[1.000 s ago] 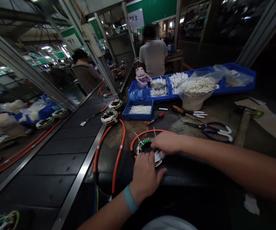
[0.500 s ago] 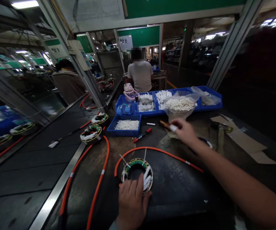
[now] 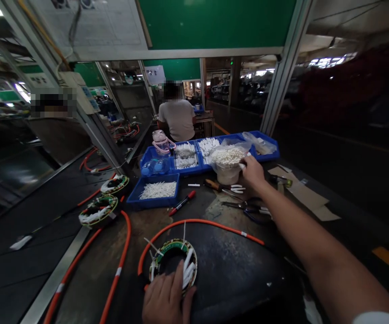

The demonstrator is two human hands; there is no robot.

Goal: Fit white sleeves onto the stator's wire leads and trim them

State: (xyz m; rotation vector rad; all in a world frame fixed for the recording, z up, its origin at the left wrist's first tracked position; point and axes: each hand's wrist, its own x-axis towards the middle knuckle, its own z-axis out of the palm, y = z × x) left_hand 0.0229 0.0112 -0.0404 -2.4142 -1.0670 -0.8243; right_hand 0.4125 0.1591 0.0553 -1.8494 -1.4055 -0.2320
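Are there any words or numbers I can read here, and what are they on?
Nothing here can be read.
On the white sheet on the far frame: print too small and blurred.
On the grey sign at the left: marks blurred.
On the white panel overhead: faint lines, unreadable.
On the green board: blank.

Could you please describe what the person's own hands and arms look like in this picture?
Both the left hand and the right hand are bare, with no gloves or rings showing. The right forearm is uncovered up to a pale short sleeve at the bottom right corner. The left wrist is cut off by the picture's edge.
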